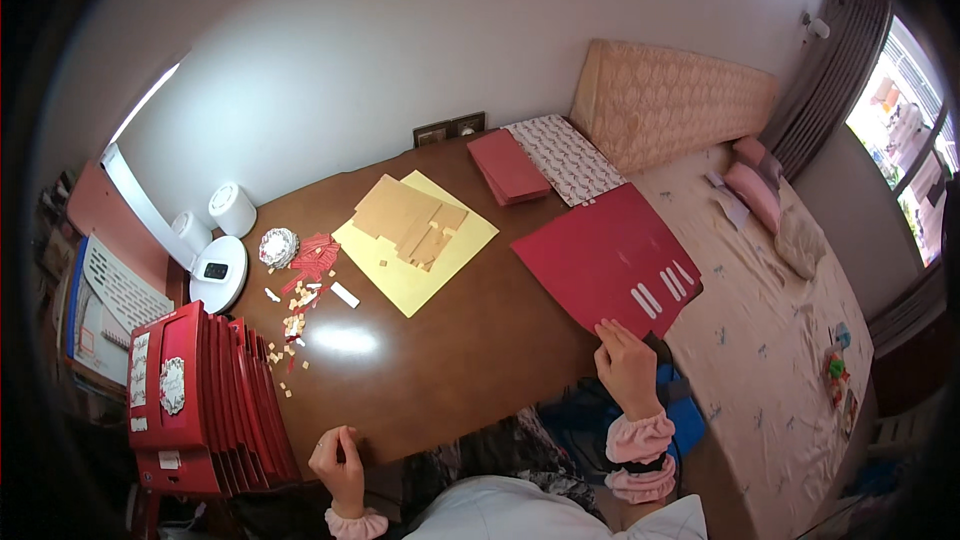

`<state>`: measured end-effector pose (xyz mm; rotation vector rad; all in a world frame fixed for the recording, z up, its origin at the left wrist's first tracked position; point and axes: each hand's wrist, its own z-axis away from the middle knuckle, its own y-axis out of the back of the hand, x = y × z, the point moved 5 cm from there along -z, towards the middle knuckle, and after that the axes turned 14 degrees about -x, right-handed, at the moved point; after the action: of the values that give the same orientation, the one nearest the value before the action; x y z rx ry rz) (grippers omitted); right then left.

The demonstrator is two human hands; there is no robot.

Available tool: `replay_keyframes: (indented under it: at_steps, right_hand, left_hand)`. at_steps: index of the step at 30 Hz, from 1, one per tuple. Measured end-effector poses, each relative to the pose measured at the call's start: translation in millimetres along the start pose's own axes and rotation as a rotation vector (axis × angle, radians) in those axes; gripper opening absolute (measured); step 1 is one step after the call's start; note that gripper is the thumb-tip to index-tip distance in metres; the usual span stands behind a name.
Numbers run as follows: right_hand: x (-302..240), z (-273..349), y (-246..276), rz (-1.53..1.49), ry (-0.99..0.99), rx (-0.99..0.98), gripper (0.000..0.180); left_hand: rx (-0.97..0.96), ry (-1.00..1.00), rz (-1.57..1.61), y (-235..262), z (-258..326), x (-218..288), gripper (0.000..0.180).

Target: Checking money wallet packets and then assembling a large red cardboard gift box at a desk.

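Fingers of your right hand point(627, 365) rest spread on the near corner of the large red card sheet point(606, 257), which lies on the right end of the bench point(440, 360) and hangs over its edge toward the bed point(770, 340). Your left hand point(338, 462) sits at the near bench edge, fingers curled narrow, holding nothing you can make out, just beside the stack of red folded cards point(205, 400) at the left

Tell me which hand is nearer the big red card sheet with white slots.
Right. The right hand touches the red card sheet at its near edge; the left hand rests at the table's near edge, far left of it.
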<state>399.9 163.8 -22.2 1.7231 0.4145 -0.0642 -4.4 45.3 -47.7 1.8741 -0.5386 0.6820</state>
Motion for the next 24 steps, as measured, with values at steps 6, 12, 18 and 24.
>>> replay_keyframes:
  at_steps: [6,12,18,24]
  right_hand:
    - [-13,14,2,0.020,0.090,-0.113,0.044]
    - [-19,29,6,0.026,0.154,-0.099,0.046]
    - [-21,35,-3,0.002,0.187,-0.089,0.040]
    - [-28,37,13,0.083,0.198,0.074,0.034]
  left_hand:
    - [-0.086,0.158,0.227,-3,-5,6,0.017]
    - [-0.108,0.158,0.419,-16,-9,11,0.015]
    - [-0.064,0.170,0.509,-19,-6,7,0.017]
    - [-0.059,0.171,0.460,-17,-4,5,0.017]
